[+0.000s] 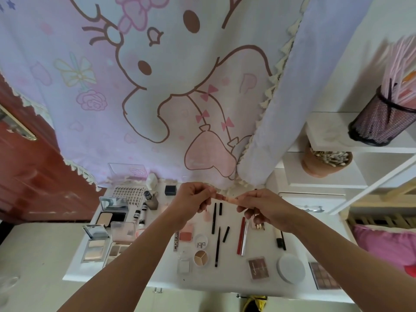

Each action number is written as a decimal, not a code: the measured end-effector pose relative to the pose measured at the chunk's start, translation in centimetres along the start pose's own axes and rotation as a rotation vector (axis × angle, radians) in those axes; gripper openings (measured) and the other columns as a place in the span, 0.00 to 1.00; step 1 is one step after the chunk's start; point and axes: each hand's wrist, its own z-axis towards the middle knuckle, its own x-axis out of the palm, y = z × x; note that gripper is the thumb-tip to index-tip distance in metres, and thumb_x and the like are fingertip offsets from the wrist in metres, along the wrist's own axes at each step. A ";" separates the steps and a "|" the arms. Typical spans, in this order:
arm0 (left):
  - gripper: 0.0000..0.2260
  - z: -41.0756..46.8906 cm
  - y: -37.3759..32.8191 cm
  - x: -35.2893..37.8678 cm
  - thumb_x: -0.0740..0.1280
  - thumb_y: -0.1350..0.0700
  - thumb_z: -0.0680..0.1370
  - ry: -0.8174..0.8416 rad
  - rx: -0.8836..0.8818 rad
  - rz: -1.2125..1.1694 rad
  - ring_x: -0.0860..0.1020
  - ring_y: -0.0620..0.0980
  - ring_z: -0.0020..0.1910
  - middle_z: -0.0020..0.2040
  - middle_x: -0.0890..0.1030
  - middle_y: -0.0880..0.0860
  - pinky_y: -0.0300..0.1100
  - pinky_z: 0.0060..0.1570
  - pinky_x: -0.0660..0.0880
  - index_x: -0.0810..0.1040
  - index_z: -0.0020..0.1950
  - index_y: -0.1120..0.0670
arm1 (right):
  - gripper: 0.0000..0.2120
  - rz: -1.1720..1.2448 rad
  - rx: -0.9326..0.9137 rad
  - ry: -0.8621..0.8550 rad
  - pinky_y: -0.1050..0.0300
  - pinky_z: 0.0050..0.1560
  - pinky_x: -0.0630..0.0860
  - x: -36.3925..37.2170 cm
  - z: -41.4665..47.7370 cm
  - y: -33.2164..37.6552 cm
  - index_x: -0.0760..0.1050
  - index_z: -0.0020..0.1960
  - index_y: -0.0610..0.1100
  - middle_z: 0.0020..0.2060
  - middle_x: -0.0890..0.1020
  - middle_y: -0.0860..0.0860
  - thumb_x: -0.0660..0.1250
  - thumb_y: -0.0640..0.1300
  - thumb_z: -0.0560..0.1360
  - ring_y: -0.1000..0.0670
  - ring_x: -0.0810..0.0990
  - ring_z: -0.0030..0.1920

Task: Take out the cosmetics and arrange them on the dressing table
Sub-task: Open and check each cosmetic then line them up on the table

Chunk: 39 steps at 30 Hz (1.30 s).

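Fingers [206, 193] of the left hand [193, 200] and right hand [267, 209] pinch a slim pink tube [227, 199] by its ends above the worktop [225, 279]; light, rigid, likely slippery, so grip close to each end.

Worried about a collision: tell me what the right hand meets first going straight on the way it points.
The left hand, probably: the right hand points across at it, both pinching the same pink tube above the dressing table. Depth is unclear.
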 end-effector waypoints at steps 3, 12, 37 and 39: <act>0.08 0.2 -0.1 0.2 0.66 0.59 0.79 0.002 0.000 -0.009 0.70 0.47 0.30 0.34 0.77 0.56 0.36 0.29 0.68 0.82 0.48 0.63 | 0.07 -0.019 -0.013 -0.011 0.61 0.33 0.72 0.0 -0.1 -0.3 0.82 0.53 0.41 0.42 0.84 0.46 0.68 0.42 0.78 0.53 0.78 0.37; 0.08 0.3 -0.2 0.6 0.67 0.59 0.78 0.017 -0.014 -0.016 0.71 0.45 0.29 0.37 0.83 0.54 0.36 0.29 0.68 0.82 0.47 0.64 | 0.07 -0.277 -0.110 -0.059 0.64 0.42 0.77 0.0 0.3 -0.8 0.84 0.49 0.48 0.42 0.85 0.49 0.73 0.39 0.74 0.56 0.80 0.39; 0.06 2.6 0.9 2.0 0.67 0.60 0.78 -0.091 -0.069 -0.002 0.70 0.45 0.27 0.41 0.85 0.59 0.35 0.27 0.67 0.80 0.46 0.63 | 0.08 -0.347 -0.115 -0.101 0.61 0.42 0.76 -1.5 1.8 -3.5 0.83 0.45 0.48 0.35 0.81 0.55 0.77 0.38 0.69 0.56 0.77 0.36; 0.07 3.1 1.4 2.4 0.67 0.60 0.78 -0.104 -0.087 0.016 0.70 0.46 0.28 0.40 0.84 0.59 0.35 0.27 0.68 0.80 0.46 0.63 | 0.08 -0.365 -0.095 -0.113 0.64 0.40 0.75 -1.6 2.1 -4.3 0.83 0.46 0.49 0.38 0.81 0.53 0.77 0.39 0.69 0.57 0.76 0.36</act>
